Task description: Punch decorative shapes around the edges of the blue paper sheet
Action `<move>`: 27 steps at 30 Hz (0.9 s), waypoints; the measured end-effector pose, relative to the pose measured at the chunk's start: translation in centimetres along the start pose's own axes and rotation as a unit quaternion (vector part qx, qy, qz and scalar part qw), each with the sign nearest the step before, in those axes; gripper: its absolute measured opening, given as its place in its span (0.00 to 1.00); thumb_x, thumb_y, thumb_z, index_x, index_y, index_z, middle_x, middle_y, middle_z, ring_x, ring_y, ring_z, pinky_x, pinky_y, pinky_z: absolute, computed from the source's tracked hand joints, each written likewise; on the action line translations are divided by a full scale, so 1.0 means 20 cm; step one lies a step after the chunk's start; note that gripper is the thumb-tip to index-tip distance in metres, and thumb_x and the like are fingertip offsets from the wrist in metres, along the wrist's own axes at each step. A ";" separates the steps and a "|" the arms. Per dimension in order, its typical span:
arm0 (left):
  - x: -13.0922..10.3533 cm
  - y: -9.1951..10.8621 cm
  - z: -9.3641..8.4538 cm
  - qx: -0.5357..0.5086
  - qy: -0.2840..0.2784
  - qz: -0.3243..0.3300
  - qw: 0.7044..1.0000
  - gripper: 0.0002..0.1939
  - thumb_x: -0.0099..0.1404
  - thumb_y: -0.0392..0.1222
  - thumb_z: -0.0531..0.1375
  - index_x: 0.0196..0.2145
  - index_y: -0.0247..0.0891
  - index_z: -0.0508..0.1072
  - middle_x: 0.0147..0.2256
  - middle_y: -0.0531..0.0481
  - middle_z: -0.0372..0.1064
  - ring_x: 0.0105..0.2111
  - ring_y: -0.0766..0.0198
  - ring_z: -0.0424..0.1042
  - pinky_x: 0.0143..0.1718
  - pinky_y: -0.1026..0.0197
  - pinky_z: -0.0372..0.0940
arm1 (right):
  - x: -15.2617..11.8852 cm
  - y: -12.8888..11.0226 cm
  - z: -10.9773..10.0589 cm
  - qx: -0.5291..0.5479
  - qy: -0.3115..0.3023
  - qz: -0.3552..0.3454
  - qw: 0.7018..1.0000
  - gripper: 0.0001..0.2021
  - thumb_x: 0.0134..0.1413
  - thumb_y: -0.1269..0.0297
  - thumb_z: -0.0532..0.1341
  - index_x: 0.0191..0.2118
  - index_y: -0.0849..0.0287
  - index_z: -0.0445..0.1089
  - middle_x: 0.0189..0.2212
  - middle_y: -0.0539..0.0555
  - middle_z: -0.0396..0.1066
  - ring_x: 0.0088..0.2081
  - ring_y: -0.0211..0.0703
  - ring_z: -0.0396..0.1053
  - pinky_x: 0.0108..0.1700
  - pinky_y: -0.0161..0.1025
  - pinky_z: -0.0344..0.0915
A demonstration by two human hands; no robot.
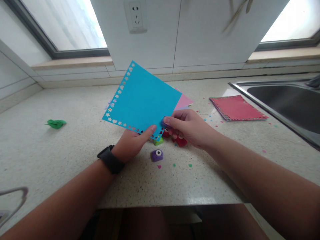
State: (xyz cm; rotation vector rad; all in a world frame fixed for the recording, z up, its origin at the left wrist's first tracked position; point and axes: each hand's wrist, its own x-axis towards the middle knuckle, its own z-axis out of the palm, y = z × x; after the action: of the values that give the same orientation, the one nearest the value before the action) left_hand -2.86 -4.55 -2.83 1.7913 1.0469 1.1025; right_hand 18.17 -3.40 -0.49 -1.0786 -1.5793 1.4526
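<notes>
With our left hand [130, 144] we pinch a bright blue, edge-pierced paper sheet [146, 96] above the speckled pale stone surface [75, 150]; our right hand [188, 126] pinches a small purple plastic punch [164, 122] at the sheet's lower right edge.

At frame centre, the left hand [131, 143] holds blue paper [143, 96]; the right hand [188, 126] grips a purple punch [164, 122] at its edge.

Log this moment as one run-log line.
left hand: holding blue sheet | right hand: holding punch at sheet's edge | counter: purple punch, red sheet, green item
</notes>
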 end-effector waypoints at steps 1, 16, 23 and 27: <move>0.00 0.00 0.00 0.000 0.001 0.000 1.000 0.14 0.68 0.51 0.59 0.45 0.43 0.78 0.49 0.47 0.78 0.48 0.56 0.76 0.55 0.51 0.68 | 0.00 0.00 0.00 0.002 0.001 0.000 1.000 0.18 0.58 0.47 0.65 0.30 0.59 0.71 0.21 0.50 0.69 0.19 0.34 0.63 0.17 0.33 0.57; -0.01 0.01 0.01 0.004 0.019 -0.020 1.000 0.15 0.67 0.52 0.60 0.47 0.44 0.79 0.48 0.47 0.79 0.48 0.53 0.76 0.55 0.48 0.68 | 0.00 -0.01 0.00 0.000 0.004 -0.005 1.000 0.17 0.57 0.48 0.65 0.29 0.58 0.71 0.21 0.51 0.69 0.19 0.35 0.63 0.17 0.34 0.56; -0.01 0.01 0.01 0.010 0.020 -0.022 1.000 0.15 0.67 0.52 0.60 0.45 0.43 0.79 0.47 0.47 0.79 0.47 0.53 0.76 0.54 0.48 0.68 | 0.00 -0.01 0.00 0.005 0.000 -0.006 1.000 0.18 0.57 0.48 0.65 0.29 0.59 0.70 0.22 0.51 0.69 0.19 0.34 0.62 0.16 0.34 0.55; -0.01 0.01 0.01 0.007 0.018 -0.019 1.000 0.15 0.67 0.52 0.60 0.46 0.43 0.79 0.48 0.47 0.78 0.48 0.53 0.76 0.56 0.47 0.67 | 0.00 -0.02 0.00 0.010 -0.003 -0.006 1.000 0.17 0.58 0.49 0.65 0.29 0.59 0.70 0.21 0.51 0.69 0.18 0.34 0.62 0.16 0.34 0.55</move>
State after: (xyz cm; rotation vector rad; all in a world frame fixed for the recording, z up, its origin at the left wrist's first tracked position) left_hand -2.68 -4.74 -2.82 1.7616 1.1093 1.1110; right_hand 18.05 -3.44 -0.17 -1.0532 -1.5705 1.4618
